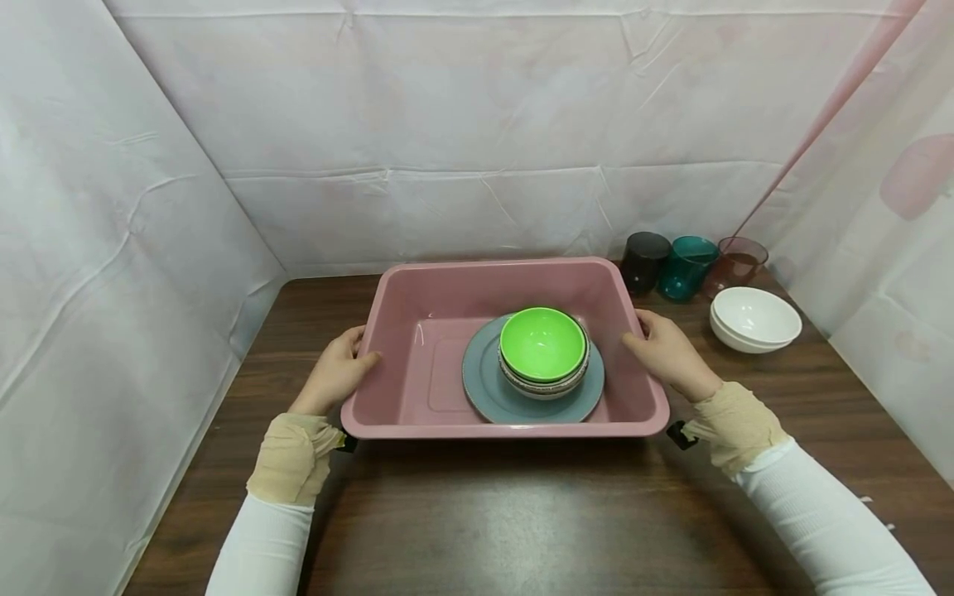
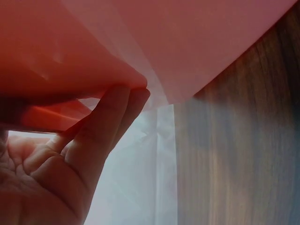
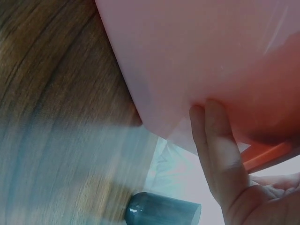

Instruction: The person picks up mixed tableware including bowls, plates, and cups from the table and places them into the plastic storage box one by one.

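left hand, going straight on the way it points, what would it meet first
The pink tub, most likely: the left hand grips its left side, though depth there is hard to judge.

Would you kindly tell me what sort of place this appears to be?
Probably a staged tabletop setup: a wood-look table, creased sheeting behind and at both sides, and a tub containing bowls.

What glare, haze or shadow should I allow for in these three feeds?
Head: fairly clear, with a pale sheen on the near table; left wrist: soft detail, the left hand partly shadowed, milky haze over the table; right wrist: bluish haze across the table, backdrop washing out to white beside the right hand, tub darker red toward the right.
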Tool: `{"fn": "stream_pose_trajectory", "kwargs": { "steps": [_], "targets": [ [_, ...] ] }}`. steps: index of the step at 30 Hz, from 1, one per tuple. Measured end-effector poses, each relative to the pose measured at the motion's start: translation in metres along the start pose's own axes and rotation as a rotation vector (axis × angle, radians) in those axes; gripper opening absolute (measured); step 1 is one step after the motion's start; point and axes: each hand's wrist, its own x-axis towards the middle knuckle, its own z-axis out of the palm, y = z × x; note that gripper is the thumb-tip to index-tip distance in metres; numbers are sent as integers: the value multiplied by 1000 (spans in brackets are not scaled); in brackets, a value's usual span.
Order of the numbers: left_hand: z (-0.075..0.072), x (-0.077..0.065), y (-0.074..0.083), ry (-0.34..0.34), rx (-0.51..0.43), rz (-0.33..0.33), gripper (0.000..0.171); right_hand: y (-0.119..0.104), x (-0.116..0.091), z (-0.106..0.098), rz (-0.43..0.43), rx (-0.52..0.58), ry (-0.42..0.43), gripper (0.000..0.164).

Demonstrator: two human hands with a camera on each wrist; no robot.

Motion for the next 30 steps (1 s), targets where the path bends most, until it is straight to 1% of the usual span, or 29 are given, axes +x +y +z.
{"fn": "stream_pose_trajectory", "kwargs": {
  "steps": [3, 7, 10, 13, 17, 19, 24, 28, 30],
  "targets": [
    [1, -1, 1, 4, -17, -8, 60, 0, -1, -3, -5, -8, 0, 54],
    [2, 0, 0, 12, -21, -15, 58, 2, -2, -11, 1, -13, 22, 58],
    [3, 1, -1, 12, -28, -13, 57, 5, -5, -21, 14, 32, 37, 62],
    [3, 1, -1, 5, -42, -14, 57, 10, -7, -34, -1, 91, 66, 64],
    [3, 2, -1, 3, -54, -15, 57, 15, -11, -51, -38, 102, 146, 62],
    [3, 2, -1, 2, -53, -15, 57, 17, -15, -60, -35, 88, 193, 62],
    [3, 2, 0, 2, -33, -9, 58, 28, -20, -84, 23, 54, 320, 65],
    [4, 2, 1, 7, -27, -8, 57, 42, -20, -99, 48, 92, 366, 65],
    [4, 2, 1, 7, -30, -12, 57, 49, -20, -105, 60, 92, 387, 64]
  ]
}}
